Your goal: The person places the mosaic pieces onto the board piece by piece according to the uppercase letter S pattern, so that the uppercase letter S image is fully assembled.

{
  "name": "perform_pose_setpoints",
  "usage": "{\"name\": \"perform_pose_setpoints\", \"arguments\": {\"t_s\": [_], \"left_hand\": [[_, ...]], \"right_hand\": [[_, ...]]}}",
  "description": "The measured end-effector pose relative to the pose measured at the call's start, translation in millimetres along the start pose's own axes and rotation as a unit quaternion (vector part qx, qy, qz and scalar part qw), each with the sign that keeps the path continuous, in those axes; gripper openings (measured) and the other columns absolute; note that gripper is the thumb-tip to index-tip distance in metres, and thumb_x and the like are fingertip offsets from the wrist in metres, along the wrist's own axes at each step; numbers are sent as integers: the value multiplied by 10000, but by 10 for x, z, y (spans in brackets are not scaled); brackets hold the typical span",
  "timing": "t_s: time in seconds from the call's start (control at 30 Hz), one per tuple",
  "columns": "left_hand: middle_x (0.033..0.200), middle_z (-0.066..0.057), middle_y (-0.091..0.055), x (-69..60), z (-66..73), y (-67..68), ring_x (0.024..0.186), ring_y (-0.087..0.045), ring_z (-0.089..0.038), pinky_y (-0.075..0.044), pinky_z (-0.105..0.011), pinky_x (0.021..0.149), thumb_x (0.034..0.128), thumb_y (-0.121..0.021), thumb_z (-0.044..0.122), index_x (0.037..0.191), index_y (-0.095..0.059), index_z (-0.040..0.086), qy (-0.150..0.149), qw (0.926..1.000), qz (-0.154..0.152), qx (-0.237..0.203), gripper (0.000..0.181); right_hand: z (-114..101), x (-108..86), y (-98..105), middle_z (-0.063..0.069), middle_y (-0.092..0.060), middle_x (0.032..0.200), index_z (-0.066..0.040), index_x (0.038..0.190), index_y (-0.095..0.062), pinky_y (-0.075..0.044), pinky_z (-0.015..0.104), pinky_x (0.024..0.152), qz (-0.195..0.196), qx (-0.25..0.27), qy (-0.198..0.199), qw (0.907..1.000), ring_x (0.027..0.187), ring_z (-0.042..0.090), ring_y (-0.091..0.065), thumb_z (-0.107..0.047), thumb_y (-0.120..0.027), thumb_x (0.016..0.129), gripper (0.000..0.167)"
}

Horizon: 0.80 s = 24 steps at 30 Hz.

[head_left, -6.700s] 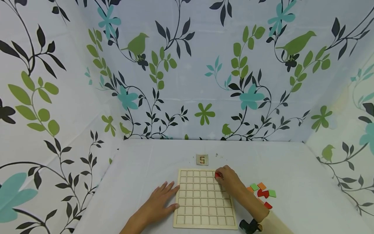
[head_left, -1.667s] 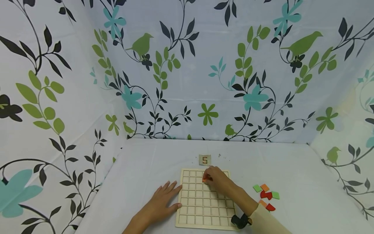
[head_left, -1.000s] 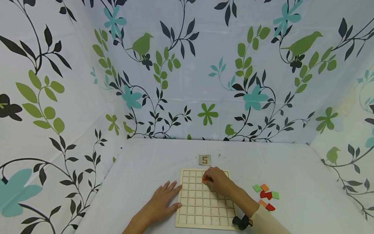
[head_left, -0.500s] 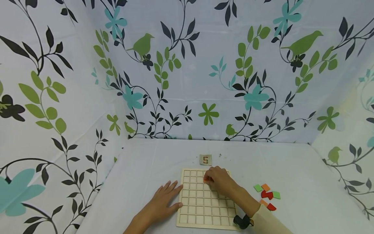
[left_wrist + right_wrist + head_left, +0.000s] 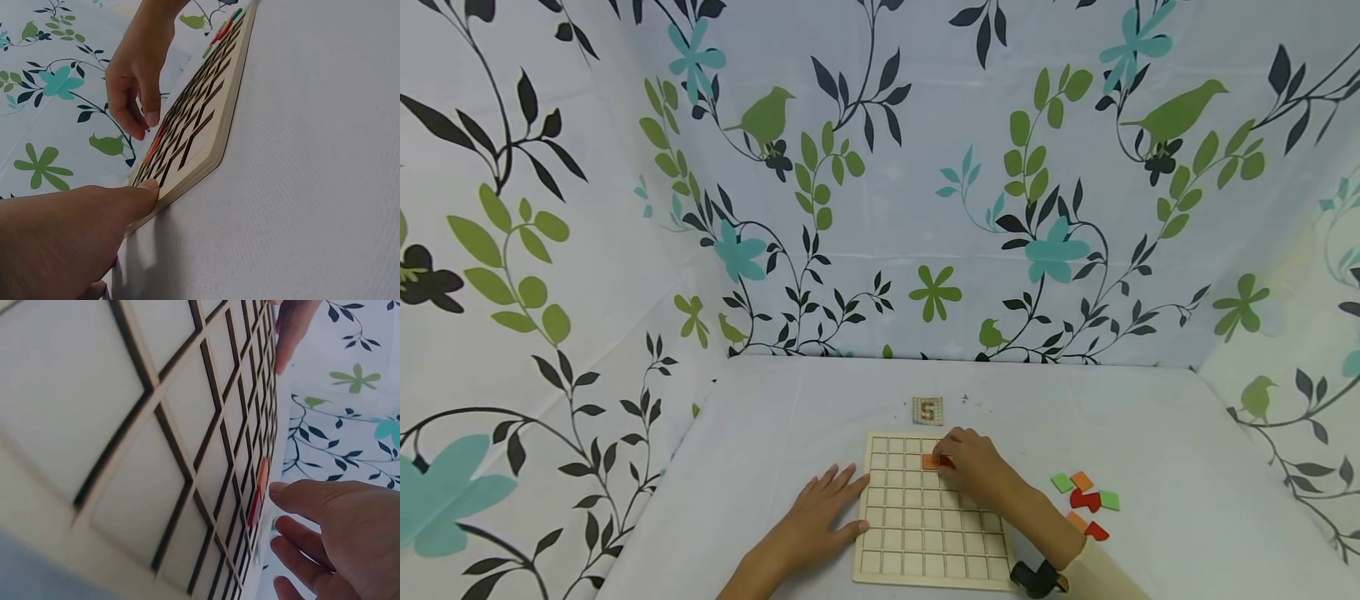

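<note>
A pale wooden grid board (image 5: 932,582) lies on the white table. In its second row from the back an orange square tile (image 5: 930,462) sits in a cell, with a red piece (image 5: 946,461) beside it on the right, partly covered by my right hand (image 5: 976,467). Thumb and fingers of that hand are apart just above the two pieces; the right wrist view shows a gap between the thumb (image 5: 300,497) and the red piece (image 5: 255,506). My left hand (image 5: 812,517) lies spread at the board's left edge, its thumb (image 5: 140,197) resting on the rim.
Right of the board lies a loose group of green tiles (image 5: 1108,500), orange tiles (image 5: 1081,481) and red pieces (image 5: 1097,531). Behind the board is a small card (image 5: 927,410) with an S-like figure. Patterned cloth (image 5: 865,250) hangs around the table.
Earlier my right hand held a red piece at the board's back right corner, then was over the orange tile. Now it has shifted right, uncovering that tile. My left hand stays put.
</note>
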<state>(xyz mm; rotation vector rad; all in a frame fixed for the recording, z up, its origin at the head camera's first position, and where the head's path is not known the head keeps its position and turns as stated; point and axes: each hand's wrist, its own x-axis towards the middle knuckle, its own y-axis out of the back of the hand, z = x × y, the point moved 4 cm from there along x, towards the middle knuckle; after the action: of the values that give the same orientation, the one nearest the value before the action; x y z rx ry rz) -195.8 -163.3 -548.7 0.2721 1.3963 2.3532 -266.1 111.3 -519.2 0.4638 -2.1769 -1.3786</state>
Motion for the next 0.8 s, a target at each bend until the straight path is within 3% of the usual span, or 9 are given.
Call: {"name": "perform_pose_setpoints", "arguments": {"t_s": [0.23, 0.4, 0.6, 0.8], "left_hand": [[1706, -141, -345, 2, 2, -5, 1589, -256, -442, -202, -699, 1255, 1040, -568, 589, 1624, -434, 209, -25, 10000, -1, 48, 710], [1707, -147, -340, 17, 10, -12, 1590, -250, -447, -193, -701, 1256, 1042, -564, 590, 1627, -428, 206, -70, 10000, -11, -28, 713], [1705, -144, -347, 31, 10, -16, 1589, -254, -446, -196, -697, 1257, 1038, -570, 591, 1624, -435, 207, -78, 10000, -20, -27, 713], [1706, -148, -344, 21, 0, -2, 1590, -249, -449, -193, -700, 1257, 1036, -574, 591, 1624, -434, 205, -50, 10000, -56, -15, 717]], "right_hand": [[227, -245, 231, -9, -665, 1175, -129, 1169, -746, -519, 538, 1044, -178, 442, -961, 9942, 1198, 270, -626, -156, -784, 970, 205], [513, -547, 526, 4, -651, 1221, -110, 1244, -718, -584, 468, 983, -194, 569, -1378, 9886, 1153, 261, -653, -147, -780, 972, 282], [851, -953, 898, 114, -650, 1248, -75, 1286, -689, -640, 425, 854, -513, 711, -2013, 9756, 1085, 297, -666, -172, -791, 957, 358], [1086, -1234, 1027, 119, -650, 1172, -37, 1254, -674, -630, 491, 865, -857, 718, -2429, 9636, 1030, 282, -652, -193, -805, 943, 372]]}}
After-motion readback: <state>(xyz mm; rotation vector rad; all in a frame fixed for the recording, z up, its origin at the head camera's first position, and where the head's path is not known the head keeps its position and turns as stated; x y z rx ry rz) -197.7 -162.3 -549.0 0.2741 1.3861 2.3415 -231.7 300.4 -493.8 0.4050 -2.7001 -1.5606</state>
